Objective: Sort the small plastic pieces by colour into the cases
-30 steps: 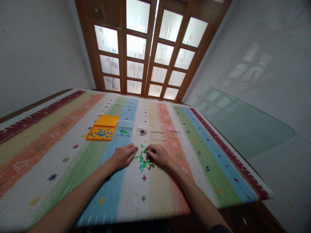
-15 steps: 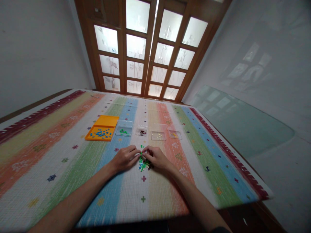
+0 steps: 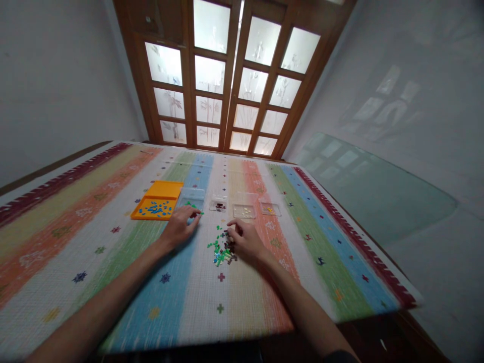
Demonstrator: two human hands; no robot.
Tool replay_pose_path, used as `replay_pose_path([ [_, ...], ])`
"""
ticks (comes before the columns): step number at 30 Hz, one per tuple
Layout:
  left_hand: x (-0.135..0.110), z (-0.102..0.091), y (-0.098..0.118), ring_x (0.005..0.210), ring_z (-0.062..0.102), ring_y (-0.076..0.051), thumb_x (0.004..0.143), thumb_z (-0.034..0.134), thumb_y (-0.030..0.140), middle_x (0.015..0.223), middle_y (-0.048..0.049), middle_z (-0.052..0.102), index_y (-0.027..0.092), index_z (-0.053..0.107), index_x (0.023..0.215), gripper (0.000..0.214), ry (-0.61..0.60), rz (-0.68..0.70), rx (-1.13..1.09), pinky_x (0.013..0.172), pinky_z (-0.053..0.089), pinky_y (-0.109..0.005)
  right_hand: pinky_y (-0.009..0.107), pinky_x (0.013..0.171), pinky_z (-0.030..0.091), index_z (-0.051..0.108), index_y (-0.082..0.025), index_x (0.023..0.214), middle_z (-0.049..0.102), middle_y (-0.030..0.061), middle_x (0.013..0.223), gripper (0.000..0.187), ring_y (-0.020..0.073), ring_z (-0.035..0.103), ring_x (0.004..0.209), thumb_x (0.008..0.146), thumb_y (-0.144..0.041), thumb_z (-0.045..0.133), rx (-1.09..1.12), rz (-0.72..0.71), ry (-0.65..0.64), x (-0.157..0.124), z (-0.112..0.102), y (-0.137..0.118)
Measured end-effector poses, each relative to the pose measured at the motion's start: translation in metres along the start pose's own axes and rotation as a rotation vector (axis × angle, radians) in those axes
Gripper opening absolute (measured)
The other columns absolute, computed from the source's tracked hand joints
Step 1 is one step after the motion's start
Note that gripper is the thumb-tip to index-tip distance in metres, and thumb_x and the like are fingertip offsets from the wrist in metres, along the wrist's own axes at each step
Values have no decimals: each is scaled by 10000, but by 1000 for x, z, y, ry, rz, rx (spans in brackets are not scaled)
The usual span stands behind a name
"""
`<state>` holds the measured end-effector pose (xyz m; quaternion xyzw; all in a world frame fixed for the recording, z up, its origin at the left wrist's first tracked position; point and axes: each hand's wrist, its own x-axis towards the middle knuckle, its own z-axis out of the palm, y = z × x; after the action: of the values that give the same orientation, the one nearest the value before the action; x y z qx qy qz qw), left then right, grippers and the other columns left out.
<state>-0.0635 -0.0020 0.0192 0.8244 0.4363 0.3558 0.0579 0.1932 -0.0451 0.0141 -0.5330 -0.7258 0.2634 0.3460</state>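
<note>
My left hand point(image 3: 180, 226) is closed in a pinch at the front edge of a clear box point(image 3: 181, 202) of green pieces. A small green building brick point(image 3: 202, 213) shows at its fingertips. My right hand point(image 3: 245, 241) hovers low over the right side of a loose pile of small bricks point(image 3: 220, 253), mostly green with some blue, cream and dark brown. Its fingers are curled, with thumb and index finger apart. Dark brown bricks lie close by its thumb, and I make out nothing held in it.
An orange case point(image 3: 150, 218) with its lid open holds blue bricks, at the left. Right of the green box stand clear boxes with dark brown point(image 3: 214, 208), cream point(image 3: 244, 217) and yellow bricks point(image 3: 279, 214). A striped cloth point(image 3: 204, 312) covers the table.
My left hand has moved left and away from me, from the pile to the green box, with a green brick. My right hand has shifted slightly right, uncovering more of the pile.
</note>
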Motion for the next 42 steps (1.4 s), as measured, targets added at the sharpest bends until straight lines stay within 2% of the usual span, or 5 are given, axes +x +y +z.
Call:
replay_pose_path([
  [10, 41, -13, -32, 988, 599, -300, 935, 518, 317, 938, -92, 706, 188, 693, 942, 217, -14, -194, 307, 869, 407, -431, 241, 600, 353, 745, -177, 903, 640, -12, 629, 154, 137, 532, 569, 862, -199, 598, -111, -2, 28, 5, 0, 8],
  [20, 37, -9, -28, 1031, 592, -335, 960, 456, 294, 1030, -137, 718, 171, 735, 1017, 310, -49, -254, 381, 881, 439, -475, 231, 596, 337, 764, -157, 883, 674, 4, 646, 169, 127, 535, 563, 858, -177, 598, -162, 30, 38, 4, -7, 4],
  [25, 23, -13, -21, 1005, 604, -284, 956, 465, 269, 1009, -112, 702, 162, 716, 1037, 284, 33, -170, 188, 924, 464, -435, 237, 609, 345, 774, -151, 859, 688, 17, 655, 183, 131, 542, 573, 838, -149, 593, -194, 33, 44, 5, -11, 2],
  [33, 7, 23, 13, 975, 601, -237, 973, 528, 281, 997, -94, 674, 177, 719, 1085, 245, -293, 117, -22, 904, 479, -382, 237, 615, 346, 776, -165, 863, 702, 21, 680, 176, 136, 560, 599, 862, -184, 601, -220, 44, 28, 4, -8, 1],
  [42, 12, 42, 19, 922, 588, -230, 943, 595, 175, 965, -92, 631, 185, 747, 1050, 186, -362, 157, 50, 835, 468, -346, 237, 613, 348, 780, -169, 901, 710, 23, 684, 182, 140, 573, 601, 877, -193, 601, -265, 50, -2, 3, -8, 2],
])
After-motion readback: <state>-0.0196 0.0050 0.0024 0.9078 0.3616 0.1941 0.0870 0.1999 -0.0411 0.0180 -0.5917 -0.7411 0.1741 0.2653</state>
